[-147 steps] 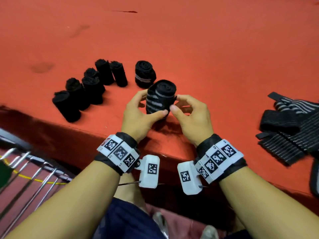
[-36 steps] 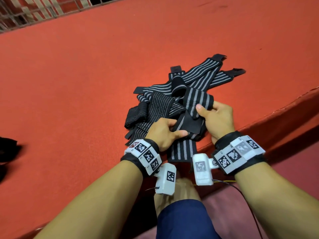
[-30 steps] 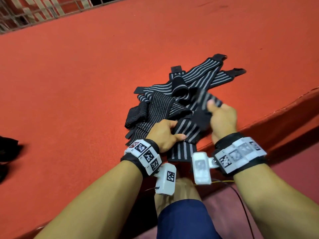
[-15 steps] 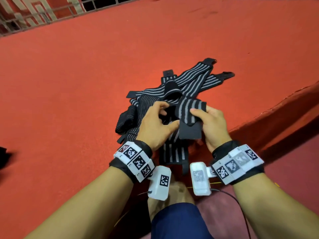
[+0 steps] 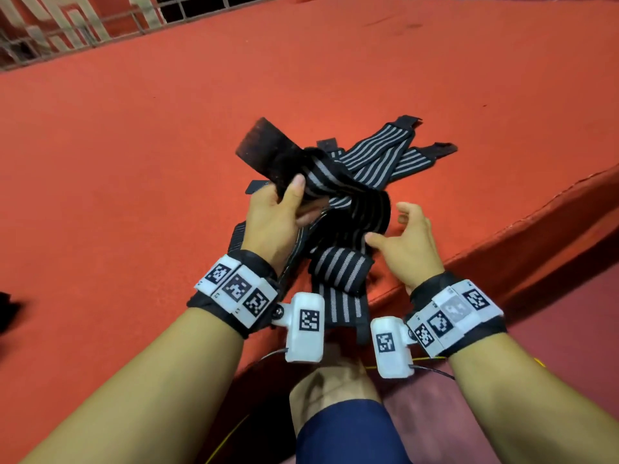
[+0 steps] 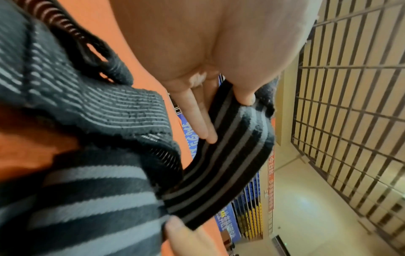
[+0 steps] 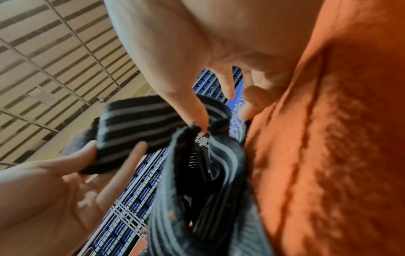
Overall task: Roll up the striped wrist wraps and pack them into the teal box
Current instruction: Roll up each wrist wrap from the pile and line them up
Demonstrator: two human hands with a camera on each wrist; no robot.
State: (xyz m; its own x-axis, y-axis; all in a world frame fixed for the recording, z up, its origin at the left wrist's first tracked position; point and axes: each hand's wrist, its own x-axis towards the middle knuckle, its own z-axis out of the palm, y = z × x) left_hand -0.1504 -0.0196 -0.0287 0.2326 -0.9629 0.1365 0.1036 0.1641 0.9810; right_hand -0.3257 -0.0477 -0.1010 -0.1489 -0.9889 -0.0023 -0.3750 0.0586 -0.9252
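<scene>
A loose pile of black wrist wraps with grey stripes (image 5: 380, 155) lies on the red carpeted platform near its front edge. My left hand (image 5: 303, 200) grips one striped wrap (image 5: 321, 175) between thumb and fingers and holds it raised above the pile, its plain black end (image 5: 264, 145) sticking up to the left. The left wrist view shows the same wrap (image 6: 230, 147) pinched. My right hand (image 5: 385, 226) is beside the wrap with fingers loosely spread, only the thumb tip touching the fabric. The teal box is not in view.
One wrap (image 5: 341, 296) hangs over the platform's front edge (image 5: 502, 236), which drops to a darker floor at the right. A dark rolled piece (image 5: 6, 309) shows at the far left edge. A metal railing (image 5: 83, 25) runs behind the platform.
My left hand has taken the wrap and lifted it up and to the left off the pile. My right hand has let go of it and opened.
</scene>
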